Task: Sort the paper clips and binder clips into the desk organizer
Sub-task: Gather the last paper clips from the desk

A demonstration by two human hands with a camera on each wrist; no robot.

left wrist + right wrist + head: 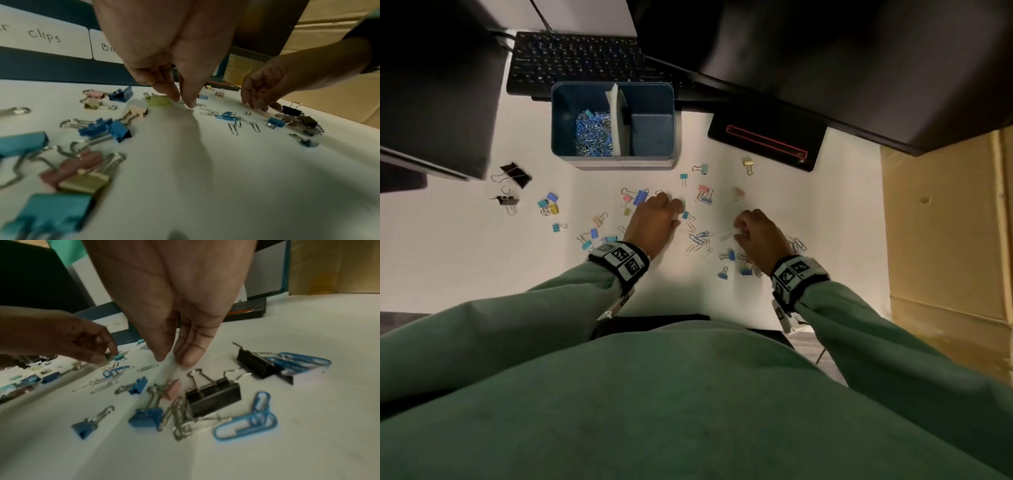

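Observation:
The blue desk organizer [613, 156] stands at the back of the white desk. Its left compartment holds a heap of paper clips [594, 133]; the right one looks bare. Loose coloured binder clips [640, 197] and paper clips [700, 240] lie scattered in front. My left hand [182, 101] points down, thumb and forefinger pinched at the table beside a green binder clip [159, 100]. The end of a silver paper clip [200, 105] pokes out by the forefinger. My right hand [173, 361] hangs with straight fingers touching the desk, nothing visible between them, just behind a black binder clip [213, 395].
Handwritten labels [44, 36] are stuck to the organizer's front. A black keyboard [575, 61] lies behind it, and a black device with a red line [767, 140] to its right. A cardboard box [945, 222] borders the desk on the right. Large black binder clips [515, 174] lie far left.

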